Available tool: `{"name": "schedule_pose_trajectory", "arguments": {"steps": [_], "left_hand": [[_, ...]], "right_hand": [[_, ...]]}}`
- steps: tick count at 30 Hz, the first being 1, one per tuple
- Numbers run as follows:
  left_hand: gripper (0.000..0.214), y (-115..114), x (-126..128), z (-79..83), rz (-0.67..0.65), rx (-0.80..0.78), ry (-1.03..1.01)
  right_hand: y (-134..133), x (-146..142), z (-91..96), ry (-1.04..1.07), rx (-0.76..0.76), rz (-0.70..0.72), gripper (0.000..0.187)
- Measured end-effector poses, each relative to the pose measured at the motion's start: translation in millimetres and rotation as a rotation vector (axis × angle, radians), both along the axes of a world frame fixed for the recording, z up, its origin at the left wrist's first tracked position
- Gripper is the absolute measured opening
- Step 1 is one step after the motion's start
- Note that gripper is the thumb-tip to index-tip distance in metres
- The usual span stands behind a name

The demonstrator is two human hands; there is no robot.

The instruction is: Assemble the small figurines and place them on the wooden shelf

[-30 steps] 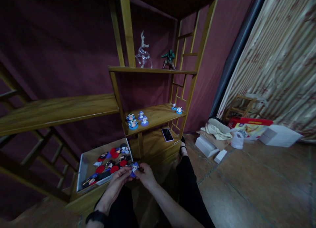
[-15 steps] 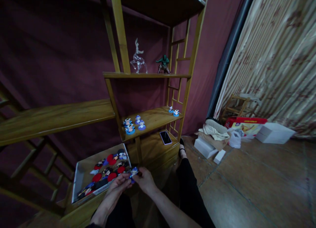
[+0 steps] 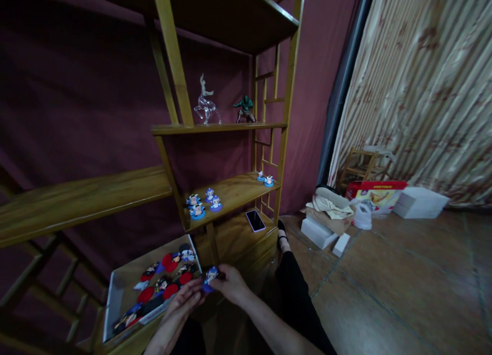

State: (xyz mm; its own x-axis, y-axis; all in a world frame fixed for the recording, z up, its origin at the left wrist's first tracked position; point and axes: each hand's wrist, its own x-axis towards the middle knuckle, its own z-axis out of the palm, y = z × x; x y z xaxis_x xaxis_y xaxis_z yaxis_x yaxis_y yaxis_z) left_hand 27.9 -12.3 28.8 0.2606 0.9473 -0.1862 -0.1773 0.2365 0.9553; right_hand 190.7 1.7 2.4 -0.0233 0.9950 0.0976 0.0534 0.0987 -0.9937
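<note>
A small purple-and-blue figurine on a purple base is held between my hands, in front of the shelf. My right hand grips its right side with thumb and fingers. From the left, my left hand has its fingers closed at the base; the exact contact is partly hidden. Beside my left hand stands a shallow white box holding several figurines with red and black bases. Two purple figurines and a group of blue-based figurines stand on the shelf above.
Two more blue-based figurines stand at the shelf's right end. A phone lies on the lower board. Higher up are a clear deer statuette and a dark green figure. White boxes and a plastic bag sit on the floor.
The view has shifted, so the shelf appears lower and further left. The figurine stays between my hands, tilted a little differently and showing more of its front.
</note>
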Motion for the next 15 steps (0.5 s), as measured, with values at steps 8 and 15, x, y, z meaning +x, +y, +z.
{"name": "schedule_pose_trajectory", "arguments": {"steps": [8, 15], "left_hand": [[0.038, 6.0, -9.3, -7.0, 0.076, -0.019, -0.046], [0.038, 1.3, -7.9, 6.7, 0.123, -0.086, -0.107]], "right_hand": [[40.6, 75.9, 80.7, 0.023, 0.282, -0.032, 0.019], [124.1, 134.7, 135.3, 0.097, 0.338, -0.111, 0.025]]}}
